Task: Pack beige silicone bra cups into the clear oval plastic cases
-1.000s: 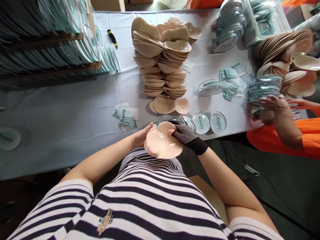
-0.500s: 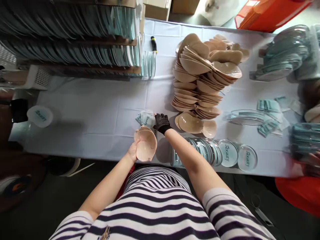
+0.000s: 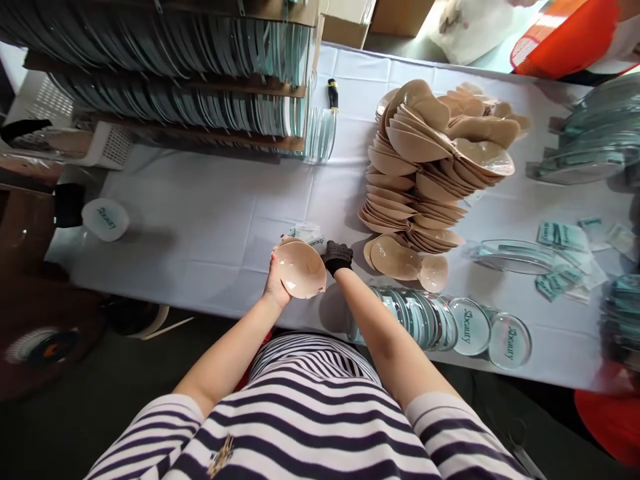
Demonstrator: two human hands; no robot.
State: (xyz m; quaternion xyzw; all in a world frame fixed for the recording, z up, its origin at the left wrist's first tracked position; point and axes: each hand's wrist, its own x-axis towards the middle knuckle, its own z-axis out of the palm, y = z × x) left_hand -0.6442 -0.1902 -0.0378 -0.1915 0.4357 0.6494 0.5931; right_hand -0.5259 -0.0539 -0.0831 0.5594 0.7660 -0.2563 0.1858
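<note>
Your bare left hand (image 3: 277, 283) grips a beige, rounded silicone cup (image 3: 301, 269) by its edge, above the near side of the white-clothed bench (image 3: 200, 220). Your black-gloved right hand (image 3: 337, 257) curls beside it, touching small teal-printed sachets (image 3: 307, 235). A tall stack of beige cups (image 3: 425, 173) stands further right.

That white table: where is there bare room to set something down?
The table is bare between the round lid at left, the racks behind, and the left hand holding a beige cup. Right of the cup stack it is crowded with lids and packets.
</note>
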